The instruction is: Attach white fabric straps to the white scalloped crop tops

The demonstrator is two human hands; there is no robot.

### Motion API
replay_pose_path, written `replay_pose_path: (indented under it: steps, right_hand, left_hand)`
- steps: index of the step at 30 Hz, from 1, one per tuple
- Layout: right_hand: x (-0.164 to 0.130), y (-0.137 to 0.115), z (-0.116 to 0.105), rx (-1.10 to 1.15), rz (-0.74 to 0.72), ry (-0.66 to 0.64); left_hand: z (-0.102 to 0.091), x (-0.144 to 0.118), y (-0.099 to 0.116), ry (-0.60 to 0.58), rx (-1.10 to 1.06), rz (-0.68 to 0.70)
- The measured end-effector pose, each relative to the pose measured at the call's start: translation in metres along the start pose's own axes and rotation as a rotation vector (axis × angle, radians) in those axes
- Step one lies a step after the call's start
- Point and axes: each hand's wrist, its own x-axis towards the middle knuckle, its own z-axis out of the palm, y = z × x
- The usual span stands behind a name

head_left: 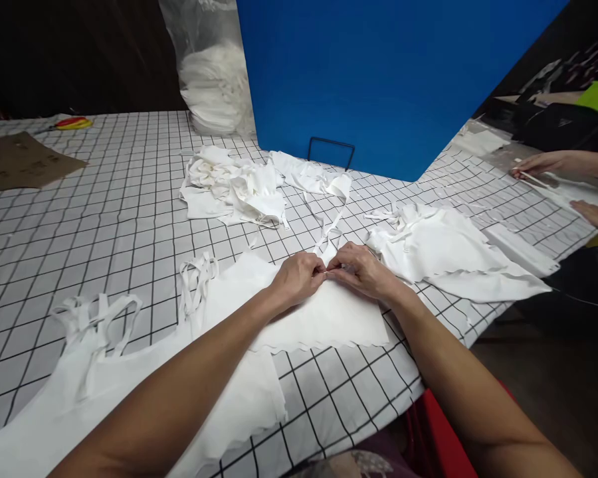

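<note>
Both hands meet at the top edge of a white fabric piece (329, 315) lying on the table. Thumb and fingers of my left hand (301, 275) are pinched on the cloth's edge. Right beside it, my right hand (361, 271) pinches the same edge, fingertips almost touching the left ones. Thin white straps (329, 232) run from under the fingers away across the table. More white garments with looped straps (99, 325) lie to the left, partly under my left forearm. What exactly sits between the fingertips is too small to make out.
White garment piles lie behind (229, 182) and to the right (443, 245) on the checked tablecloth (144, 252). A large blue board (379, 79) stands at the back beside a plastic bag (214, 86). Scissors (74, 123) and brown paper (30, 162) lie left. Another person's hands (543, 162) work at right.
</note>
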Motion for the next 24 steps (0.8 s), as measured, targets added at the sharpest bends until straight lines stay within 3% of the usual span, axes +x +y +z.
replay_pose_path:
  steps: [4, 8, 24]
  right_hand:
    - [-0.001, -0.001, -0.001, -0.001, 0.025, -0.006]
    - [-0.002, 0.0, 0.0, -0.04, 0.067, -0.006]
    - [0.0, 0.002, 0.01, 0.038, -0.045, -0.012]
  left_hand:
    - [0.002, 0.0, -0.003, 0.024, 0.057, 0.058]
    - [0.001, -0.001, -0.003, 0.009, 0.135, -0.005]
    - [0.008, 0.001, 0.002, 0.004, 0.041, -0.105]
